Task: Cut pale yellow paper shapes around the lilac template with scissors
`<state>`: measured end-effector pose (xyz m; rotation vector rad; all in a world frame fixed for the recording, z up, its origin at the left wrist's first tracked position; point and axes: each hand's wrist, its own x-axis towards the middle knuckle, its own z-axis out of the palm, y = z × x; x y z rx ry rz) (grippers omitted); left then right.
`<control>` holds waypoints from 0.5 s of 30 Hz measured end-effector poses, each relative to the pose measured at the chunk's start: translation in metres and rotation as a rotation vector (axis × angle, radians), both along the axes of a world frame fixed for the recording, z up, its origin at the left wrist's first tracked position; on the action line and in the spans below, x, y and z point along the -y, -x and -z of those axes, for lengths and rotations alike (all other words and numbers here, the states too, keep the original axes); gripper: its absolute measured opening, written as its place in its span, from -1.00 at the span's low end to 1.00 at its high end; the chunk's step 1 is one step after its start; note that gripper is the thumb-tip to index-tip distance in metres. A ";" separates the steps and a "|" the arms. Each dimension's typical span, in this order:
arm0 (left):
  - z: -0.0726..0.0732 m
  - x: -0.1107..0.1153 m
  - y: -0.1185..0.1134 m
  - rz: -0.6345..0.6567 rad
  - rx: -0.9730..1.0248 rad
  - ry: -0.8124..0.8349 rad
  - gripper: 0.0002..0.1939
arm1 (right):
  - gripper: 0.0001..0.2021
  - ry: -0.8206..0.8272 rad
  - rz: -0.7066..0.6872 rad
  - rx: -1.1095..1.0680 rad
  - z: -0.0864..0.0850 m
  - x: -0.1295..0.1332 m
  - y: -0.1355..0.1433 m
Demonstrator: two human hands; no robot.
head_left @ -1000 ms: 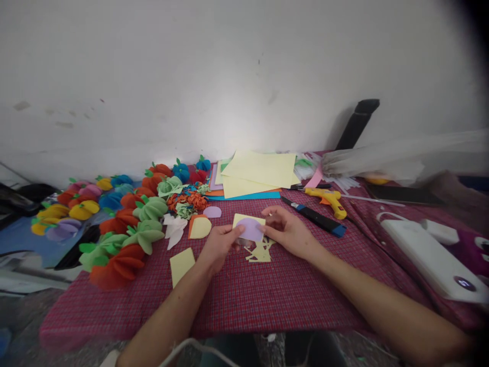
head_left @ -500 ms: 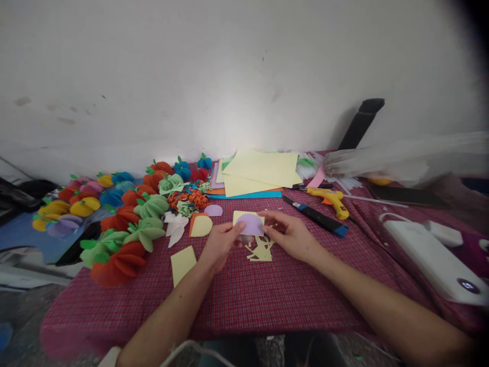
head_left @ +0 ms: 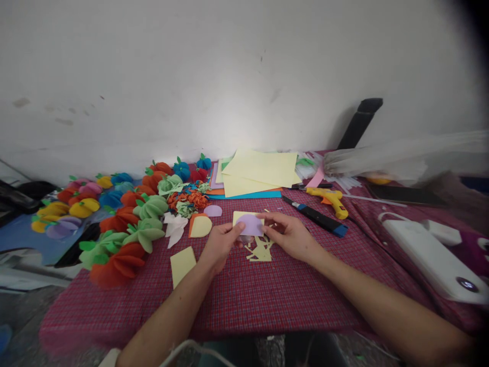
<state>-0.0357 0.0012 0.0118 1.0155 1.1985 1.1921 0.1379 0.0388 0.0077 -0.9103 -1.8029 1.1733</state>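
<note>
A purple half-round paper piece [head_left: 251, 225] lies flat against a pale yellow paper piece [head_left: 237, 214] just above the table. My left hand [head_left: 220, 243] pinches both at their left side, thumb on top of the purple. At the right side, the fingers of my right hand [head_left: 284, 233] close on the edge of the same papers. Yellow paper scraps [head_left: 262, 251] lie on the cloth below. Left of my hands are cream and orange half-round pieces [head_left: 201, 226], another purple piece [head_left: 213, 210] and a yellow rectangle [head_left: 183, 265].
Paper pumpkins [head_left: 122, 219] in several colours fill the left side. Coloured sheets [head_left: 260, 173] are stacked by the wall. To the right lie a black and blue utility knife [head_left: 319, 219], a yellow glue gun [head_left: 332, 200] with a cord, and a white power bank [head_left: 431, 260].
My right fingers have shifted slightly along the right edge of the papers. The papers and my left hand stay nearly where they were.
</note>
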 end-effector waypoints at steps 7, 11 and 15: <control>-0.001 0.001 -0.001 0.020 0.000 -0.003 -0.66 | -0.72 0.020 -0.010 -0.022 0.000 -0.001 0.001; -0.001 0.001 -0.002 0.012 0.028 0.014 -0.65 | -0.59 0.156 0.015 -0.147 0.002 -0.003 0.003; 0.000 0.001 -0.002 0.014 0.033 0.018 -0.63 | -0.74 0.314 0.004 -0.142 0.007 -0.004 0.005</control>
